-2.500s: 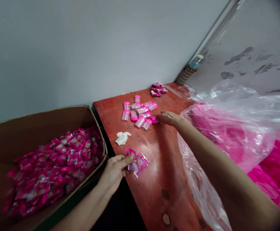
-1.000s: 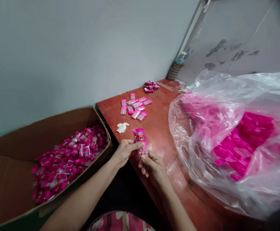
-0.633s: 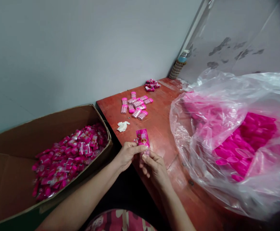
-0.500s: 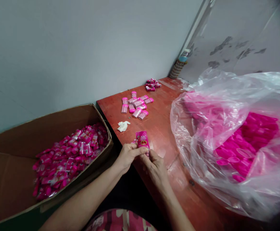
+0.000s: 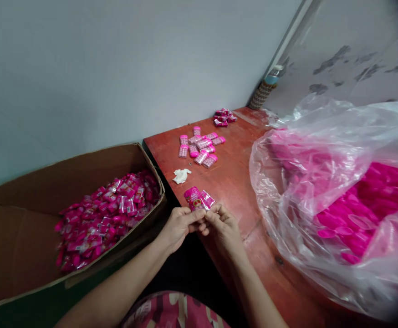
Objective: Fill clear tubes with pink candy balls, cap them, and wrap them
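Note:
My left hand (image 5: 177, 226) and my right hand (image 5: 223, 226) meet at the near edge of a red-brown table (image 5: 240, 182). Between their pinched fingertips they hold a small pink printed sleeve (image 5: 197, 200), which stands tilted above the fingers. Both hands are closed on it. A cluster of small pink-capped candy bottles (image 5: 201, 147) lies farther back on the table. A crumpled white scrap (image 5: 181, 175) rests between that cluster and my hands.
A cardboard box (image 5: 31, 255) at the left holds many pink wrapped packs (image 5: 110, 209). A big clear plastic bag (image 5: 339, 200) full of pink pieces covers the table's right side. More pink packs (image 5: 224, 117) and a bottle (image 5: 263, 91) sit by the far corner.
My right hand came back from the bottle cluster and joined the left at the pink sleeve. The sleeve, upright half a second ago, now leans over the fingertips.

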A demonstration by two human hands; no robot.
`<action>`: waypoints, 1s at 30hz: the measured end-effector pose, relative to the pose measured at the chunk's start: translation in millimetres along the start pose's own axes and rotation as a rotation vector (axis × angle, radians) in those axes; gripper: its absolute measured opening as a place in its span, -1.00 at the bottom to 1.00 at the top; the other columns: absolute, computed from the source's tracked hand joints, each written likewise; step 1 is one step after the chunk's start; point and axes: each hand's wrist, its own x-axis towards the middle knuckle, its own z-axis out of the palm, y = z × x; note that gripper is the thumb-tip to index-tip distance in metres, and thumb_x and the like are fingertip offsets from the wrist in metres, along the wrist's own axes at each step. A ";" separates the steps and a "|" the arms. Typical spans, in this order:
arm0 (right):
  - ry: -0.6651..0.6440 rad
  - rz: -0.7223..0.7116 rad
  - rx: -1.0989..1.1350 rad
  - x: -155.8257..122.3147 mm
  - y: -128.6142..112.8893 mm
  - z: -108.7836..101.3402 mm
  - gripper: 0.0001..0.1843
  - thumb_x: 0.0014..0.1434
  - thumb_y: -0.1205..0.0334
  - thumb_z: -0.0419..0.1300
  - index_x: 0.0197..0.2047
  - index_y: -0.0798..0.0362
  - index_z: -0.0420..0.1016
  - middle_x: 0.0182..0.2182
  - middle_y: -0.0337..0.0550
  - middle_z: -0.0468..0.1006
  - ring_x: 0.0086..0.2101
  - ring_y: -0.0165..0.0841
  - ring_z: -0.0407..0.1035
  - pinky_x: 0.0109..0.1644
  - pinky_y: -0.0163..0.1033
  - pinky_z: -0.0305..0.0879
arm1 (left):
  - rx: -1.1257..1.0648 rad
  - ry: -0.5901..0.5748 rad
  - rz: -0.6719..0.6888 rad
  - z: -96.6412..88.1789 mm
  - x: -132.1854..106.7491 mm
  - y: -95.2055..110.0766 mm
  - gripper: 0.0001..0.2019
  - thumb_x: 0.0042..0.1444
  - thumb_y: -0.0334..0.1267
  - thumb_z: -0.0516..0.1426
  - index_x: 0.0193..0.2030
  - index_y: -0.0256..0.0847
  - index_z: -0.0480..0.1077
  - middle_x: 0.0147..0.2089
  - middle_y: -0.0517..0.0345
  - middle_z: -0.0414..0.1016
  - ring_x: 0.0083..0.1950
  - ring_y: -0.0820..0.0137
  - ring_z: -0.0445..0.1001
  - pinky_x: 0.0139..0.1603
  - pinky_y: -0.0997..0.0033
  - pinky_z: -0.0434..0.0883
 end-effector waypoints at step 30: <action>0.299 -0.111 -0.308 24.9 -6.3 -20.9 -0.56 -0.14 0.13 0.31 -0.16 0.00 0.33 -0.33 -0.22 0.49 -0.41 -0.41 0.39 -0.37 -0.31 0.32 | 0.902 0.241 0.640 -16.1 36.1 -20.7 -0.81 0.03 -0.29 0.11 -0.21 -0.05 0.48 -0.01 0.10 0.43 0.21 0.23 0.14 0.23 0.02 -0.08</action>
